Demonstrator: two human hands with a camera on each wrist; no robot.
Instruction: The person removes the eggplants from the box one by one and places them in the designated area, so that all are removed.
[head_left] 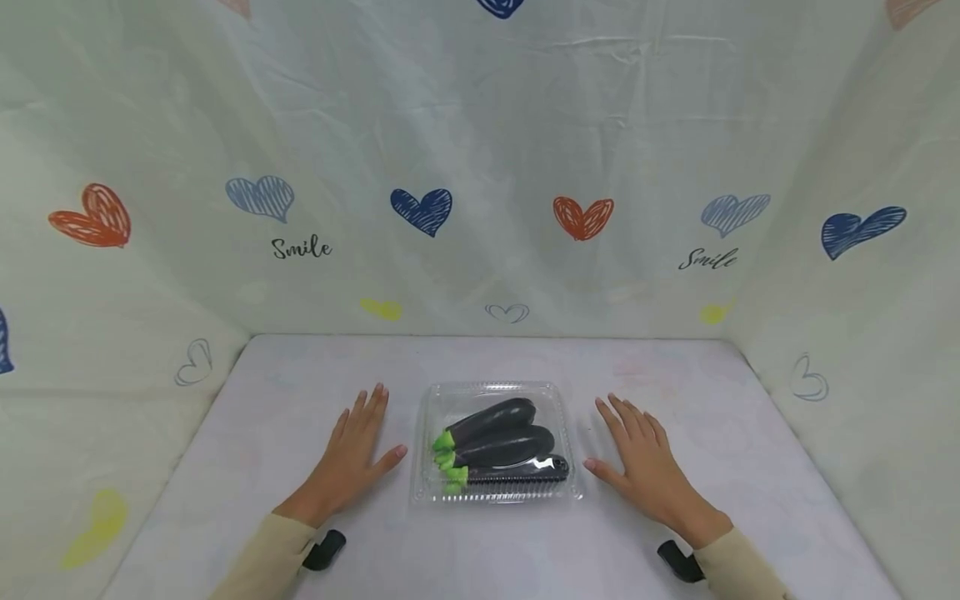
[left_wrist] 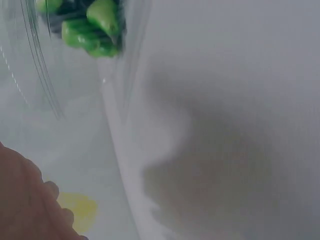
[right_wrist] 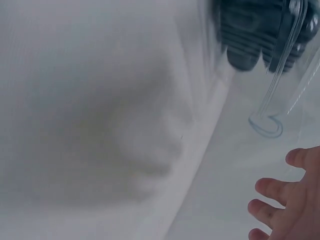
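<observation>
A clear plastic clamshell box [head_left: 495,392] stands on the table between the two hands. Inside lie several dark eggplants [head_left: 504,447] side by side, their green stem ends [head_left: 447,454] toward the left. My left hand [head_left: 352,458] is to the left of the box with its fingers straight and thumb apart, holding nothing. On the other side, my right hand [head_left: 647,467] is spread with its thumb near the box's right edge, apart from it. In the right wrist view the fingers [right_wrist: 272,190] of that hand extend loosely. The left wrist view shows the stems [left_wrist: 103,17] through the plastic.
The white table [head_left: 480,550] is bounded at the back and sides by a pale curtain [head_left: 495,125] printed with hearts and the word Smile. A black strap device [head_left: 325,550] is on the left wrist and another [head_left: 680,561] on the right.
</observation>
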